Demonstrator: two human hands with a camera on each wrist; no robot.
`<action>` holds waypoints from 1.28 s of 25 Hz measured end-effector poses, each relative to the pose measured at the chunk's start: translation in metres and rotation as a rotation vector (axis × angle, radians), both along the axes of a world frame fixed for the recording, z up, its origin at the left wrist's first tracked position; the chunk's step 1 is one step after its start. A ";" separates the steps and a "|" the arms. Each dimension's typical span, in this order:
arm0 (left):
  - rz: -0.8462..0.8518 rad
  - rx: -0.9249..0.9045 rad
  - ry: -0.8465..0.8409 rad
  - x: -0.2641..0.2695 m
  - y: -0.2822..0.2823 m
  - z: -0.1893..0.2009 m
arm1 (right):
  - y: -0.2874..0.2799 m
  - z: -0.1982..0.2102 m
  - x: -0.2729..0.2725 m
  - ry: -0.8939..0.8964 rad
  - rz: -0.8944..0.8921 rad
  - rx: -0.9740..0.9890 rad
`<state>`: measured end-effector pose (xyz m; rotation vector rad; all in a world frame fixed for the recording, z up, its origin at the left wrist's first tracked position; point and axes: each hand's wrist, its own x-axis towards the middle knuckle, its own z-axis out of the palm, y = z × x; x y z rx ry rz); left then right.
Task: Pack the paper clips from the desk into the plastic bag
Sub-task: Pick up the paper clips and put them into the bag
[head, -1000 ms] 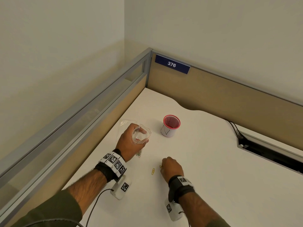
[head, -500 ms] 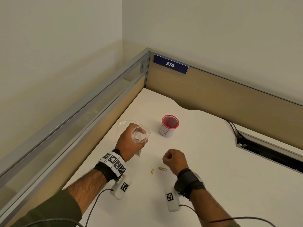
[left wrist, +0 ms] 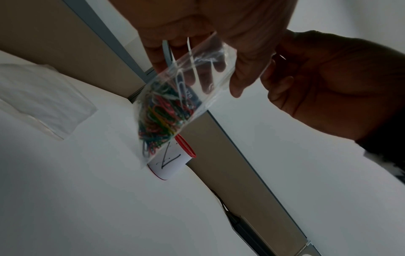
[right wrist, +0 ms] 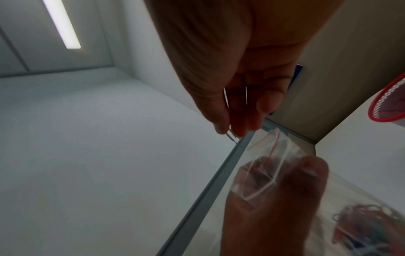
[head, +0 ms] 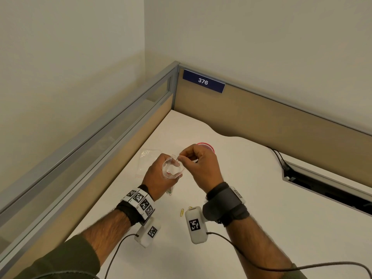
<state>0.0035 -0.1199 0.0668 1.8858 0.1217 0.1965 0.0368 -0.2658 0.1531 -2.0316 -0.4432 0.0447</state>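
**Clip Poised at the Bag's Mouth**

While the right hand [head: 201, 166] pinched a thin silver wire paper clip [right wrist: 232, 137] just above it, the left hand [head: 159, 178] gripped the clear plastic zip bag [left wrist: 175, 97] of coloured clips, mouth open. Nearer the wrists, a yellow wire paper clip [head: 182, 212] lay on the white desk [head: 261, 198].

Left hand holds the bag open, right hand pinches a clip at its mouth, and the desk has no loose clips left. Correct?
Not quite. The head view shows a yellow paper clip still lying on the desk. The rest holds: the left hand holds the plastic bag open, and the right hand pinches a clip at its mouth.
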 end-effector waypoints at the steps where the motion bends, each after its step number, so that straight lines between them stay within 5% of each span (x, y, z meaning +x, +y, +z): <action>1: -0.002 -0.002 -0.002 0.000 -0.001 0.001 | 0.001 -0.001 -0.002 0.000 0.018 -0.027; 7: 0.015 -0.007 -0.040 -0.005 0.005 0.001 | -0.022 -0.033 0.003 -0.069 -0.117 -0.123; 12: 0.027 -0.019 -0.052 -0.010 0.017 0.001 | -0.064 -0.137 -0.011 0.174 0.012 -0.773; 15: 0.030 -0.024 -0.050 -0.013 0.024 -0.001 | -0.073 -0.170 -0.026 0.210 0.069 -0.935; 32: 0.042 -0.021 -0.033 -0.017 0.028 -0.004 | -0.019 -0.181 -0.041 0.180 0.065 -0.921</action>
